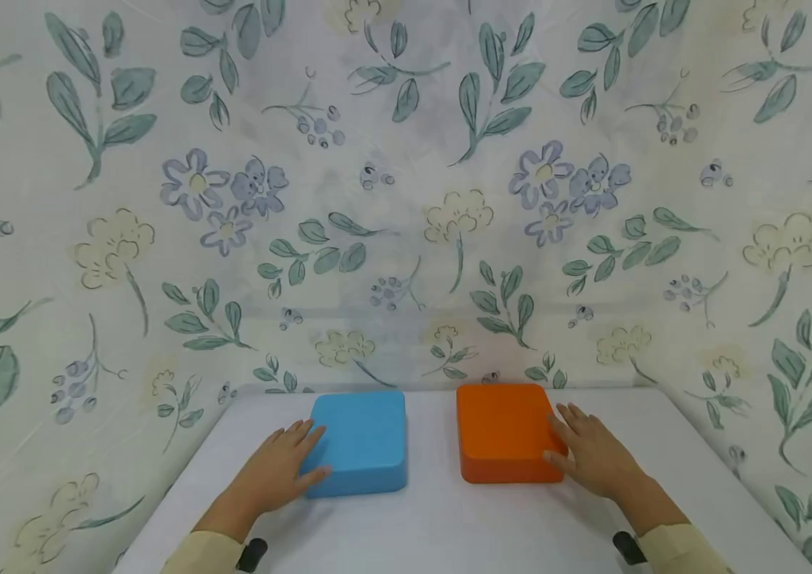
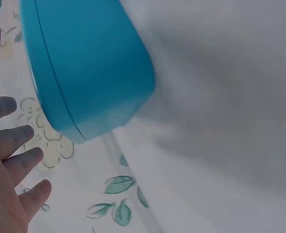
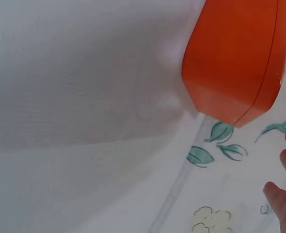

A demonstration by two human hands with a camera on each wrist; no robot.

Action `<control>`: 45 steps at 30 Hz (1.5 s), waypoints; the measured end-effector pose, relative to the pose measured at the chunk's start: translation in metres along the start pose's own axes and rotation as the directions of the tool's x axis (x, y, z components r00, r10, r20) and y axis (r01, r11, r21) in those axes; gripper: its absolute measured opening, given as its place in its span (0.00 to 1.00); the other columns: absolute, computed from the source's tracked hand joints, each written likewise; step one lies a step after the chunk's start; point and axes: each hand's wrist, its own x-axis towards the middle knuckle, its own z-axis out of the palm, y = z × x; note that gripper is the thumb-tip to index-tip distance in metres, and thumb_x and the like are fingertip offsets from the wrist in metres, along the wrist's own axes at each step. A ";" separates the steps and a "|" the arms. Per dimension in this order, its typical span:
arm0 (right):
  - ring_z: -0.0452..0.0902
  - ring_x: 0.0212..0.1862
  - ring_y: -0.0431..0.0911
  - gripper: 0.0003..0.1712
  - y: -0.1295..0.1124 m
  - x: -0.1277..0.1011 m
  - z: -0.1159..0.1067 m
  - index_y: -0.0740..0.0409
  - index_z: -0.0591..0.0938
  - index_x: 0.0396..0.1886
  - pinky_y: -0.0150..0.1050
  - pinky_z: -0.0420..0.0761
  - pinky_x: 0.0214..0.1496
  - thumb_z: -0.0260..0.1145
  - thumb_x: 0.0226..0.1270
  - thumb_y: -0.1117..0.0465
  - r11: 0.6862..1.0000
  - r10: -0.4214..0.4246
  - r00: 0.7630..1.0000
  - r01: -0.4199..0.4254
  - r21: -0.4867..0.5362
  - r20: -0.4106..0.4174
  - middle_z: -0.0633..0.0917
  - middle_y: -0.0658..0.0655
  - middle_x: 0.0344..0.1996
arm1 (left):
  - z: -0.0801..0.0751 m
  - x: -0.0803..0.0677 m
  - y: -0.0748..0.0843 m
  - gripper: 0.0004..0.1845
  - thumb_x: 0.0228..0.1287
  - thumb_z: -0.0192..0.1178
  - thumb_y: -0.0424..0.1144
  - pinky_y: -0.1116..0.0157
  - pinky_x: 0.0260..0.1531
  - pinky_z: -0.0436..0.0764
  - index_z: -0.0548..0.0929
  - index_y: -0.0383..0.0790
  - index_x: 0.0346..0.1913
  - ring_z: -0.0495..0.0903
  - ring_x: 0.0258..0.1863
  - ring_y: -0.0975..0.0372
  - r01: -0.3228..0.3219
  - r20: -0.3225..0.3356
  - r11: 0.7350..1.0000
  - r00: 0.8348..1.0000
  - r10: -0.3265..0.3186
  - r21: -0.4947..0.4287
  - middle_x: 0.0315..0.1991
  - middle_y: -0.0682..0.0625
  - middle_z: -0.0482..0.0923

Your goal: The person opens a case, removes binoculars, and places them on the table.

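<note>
A blue square box (image 1: 360, 440) lies on the white table (image 1: 434, 526), left of an orange square box (image 1: 504, 430). My left hand (image 1: 284, 470) rests flat against the blue box's left side, fingers straight, thumb near its front corner. My right hand (image 1: 588, 453) lies with straight fingers on the orange box's right edge. In the left wrist view the blue box (image 2: 84, 68) fills the top left and the fingers (image 2: 14, 160) spread below it. The right wrist view shows the orange box (image 3: 237, 58) and my fingertips (image 3: 283, 194) at the lower right.
A floral cloth (image 1: 406, 199) with leaves and flowers hangs behind and on both sides of the table. A gap separates the two boxes. Beige sleeves (image 1: 205, 554) and dark wrist mounts (image 1: 253, 552) show at the bottom edge.
</note>
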 end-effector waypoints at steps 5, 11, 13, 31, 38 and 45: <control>0.57 0.70 0.64 0.39 0.005 0.007 -0.002 0.64 0.67 0.70 0.62 0.59 0.67 0.59 0.71 0.42 0.992 0.059 0.998 -0.056 0.115 -0.017 0.65 0.66 0.70 | -0.005 0.020 0.007 0.36 0.70 0.53 0.59 0.44 0.62 0.65 0.69 0.34 0.69 0.66 0.65 0.43 -0.016 -0.022 0.999 1.000 0.017 0.038 0.67 0.36 0.67; 0.63 0.66 0.65 0.35 0.016 0.015 0.002 0.63 0.66 0.70 0.63 0.64 0.64 0.61 0.71 0.50 0.933 0.223 0.975 -0.212 0.289 -0.003 0.70 0.67 0.66 | 0.000 0.045 0.023 0.34 0.67 0.58 0.56 0.48 0.61 0.69 0.71 0.35 0.67 0.71 0.62 0.47 -0.004 -0.041 1.000 0.999 0.003 -0.027 0.63 0.42 0.73; 0.67 0.63 0.65 0.34 0.020 0.019 0.002 0.64 0.67 0.70 0.63 0.69 0.60 0.62 0.71 0.53 0.912 0.253 0.967 -0.235 0.337 -0.009 0.72 0.68 0.64 | 0.003 0.054 0.029 0.34 0.67 0.59 0.56 0.49 0.61 0.69 0.71 0.36 0.67 0.72 0.62 0.48 0.016 -0.040 0.998 0.999 -0.018 -0.053 0.62 0.43 0.74; 0.74 0.54 0.63 0.38 0.029 0.057 0.000 0.72 0.56 0.71 0.52 0.78 0.55 0.59 0.73 0.54 0.512 0.468 0.854 -0.470 0.719 0.225 0.73 0.74 0.58 | 0.024 0.129 0.091 0.27 0.68 0.59 0.48 0.51 0.57 0.74 0.75 0.36 0.64 0.76 0.58 0.50 0.082 -0.045 0.982 0.995 -0.091 -0.168 0.57 0.43 0.79; 0.69 0.61 0.66 0.37 0.038 0.070 0.006 0.73 0.55 0.71 0.53 0.76 0.57 0.56 0.74 0.56 0.361 0.502 0.802 -0.534 0.764 0.323 0.66 0.77 0.64 | 0.030 0.160 0.110 0.26 0.66 0.62 0.45 0.55 0.43 0.82 0.73 0.36 0.64 0.82 0.46 0.53 0.137 -0.007 0.890 0.988 -0.156 -0.435 0.50 0.44 0.81; 0.68 0.61 0.66 0.36 0.036 0.074 0.005 0.73 0.55 0.71 0.53 0.75 0.58 0.55 0.75 0.56 0.302 0.521 0.764 -0.581 0.756 0.380 0.65 0.75 0.65 | 0.034 0.180 0.128 0.29 0.63 0.65 0.36 0.57 0.36 0.85 0.70 0.25 0.63 0.83 0.39 0.50 0.312 0.176 0.576 0.944 -0.281 -0.755 0.45 0.38 0.81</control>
